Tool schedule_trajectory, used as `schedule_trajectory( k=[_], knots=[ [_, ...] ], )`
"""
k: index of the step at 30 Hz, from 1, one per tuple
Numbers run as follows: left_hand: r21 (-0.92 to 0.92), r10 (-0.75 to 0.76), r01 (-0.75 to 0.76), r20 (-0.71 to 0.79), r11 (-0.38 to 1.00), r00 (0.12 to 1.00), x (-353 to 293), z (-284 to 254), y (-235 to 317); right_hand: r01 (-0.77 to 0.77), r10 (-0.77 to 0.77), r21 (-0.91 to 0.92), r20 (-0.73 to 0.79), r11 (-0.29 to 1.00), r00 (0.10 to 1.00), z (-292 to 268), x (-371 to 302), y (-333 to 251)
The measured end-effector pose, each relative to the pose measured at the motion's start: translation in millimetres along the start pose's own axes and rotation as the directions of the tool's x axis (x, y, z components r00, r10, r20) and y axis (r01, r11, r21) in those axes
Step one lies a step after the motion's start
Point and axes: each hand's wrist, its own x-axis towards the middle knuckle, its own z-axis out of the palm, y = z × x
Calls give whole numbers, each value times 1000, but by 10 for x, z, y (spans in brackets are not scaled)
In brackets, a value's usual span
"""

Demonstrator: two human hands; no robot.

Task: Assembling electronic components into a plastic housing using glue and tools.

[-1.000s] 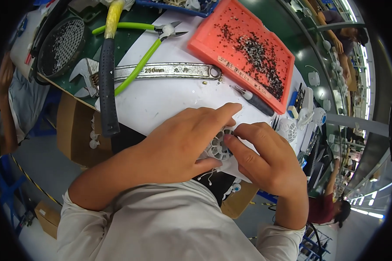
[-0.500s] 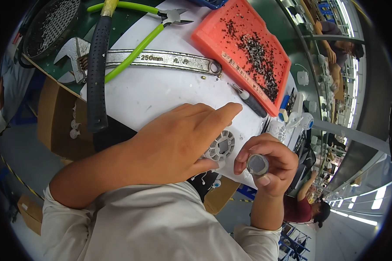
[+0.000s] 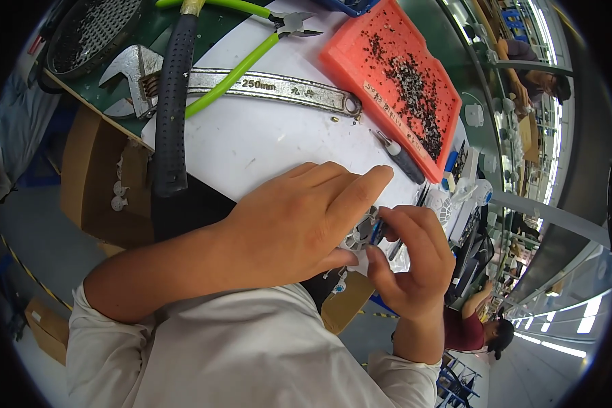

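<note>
My left hand (image 3: 292,221) curls around a round white plastic part (image 3: 353,241) with slots around its rim, index finger above it and thumb below. Much of this part is hidden by the hand. From the right, my right hand (image 3: 418,262) pinches a small round disc (image 3: 376,231) between thumb and fingers. The disc is tipped nearly on edge, showing a blue strip, and sits right at the white part's face. Whether the two touch I cannot tell.
Beyond my hands lie an adjustable wrench (image 3: 272,90), green-handled cutters (image 3: 245,64), a black-handled hammer (image 3: 175,109) and a dark-handled tool (image 3: 406,162). A red tray (image 3: 350,51) holds many small screws. More white parts (image 3: 439,207) are at right. Cardboard boxes (image 3: 88,180) stand below left.
My right hand has moved left, bringing the disc from beside the white part up to its face and turning it on edge. The view has shifted slightly; my left hand keeps its hold.
</note>
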Motion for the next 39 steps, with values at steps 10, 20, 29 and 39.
schedule_trajectory(
  k=[10,20,29,39],
  knots=[
    [5,26,-26,-27,1000,999,-11,4,-17,74,-59,-183,84,980,995,15,92,-101],
    [8,15,-14,-12,1000,1000,-4,-2,-16,50,-37,-186,76,981,996,3,79,-91],
    [8,-14,13,45,1000,999,-9,-29,9,-342,344,221,28,913,938,79,-7,87],
    [49,-15,12,74,999,997,22,-9,49,-530,423,324,346,784,837,-5,96,232]
  ],
)
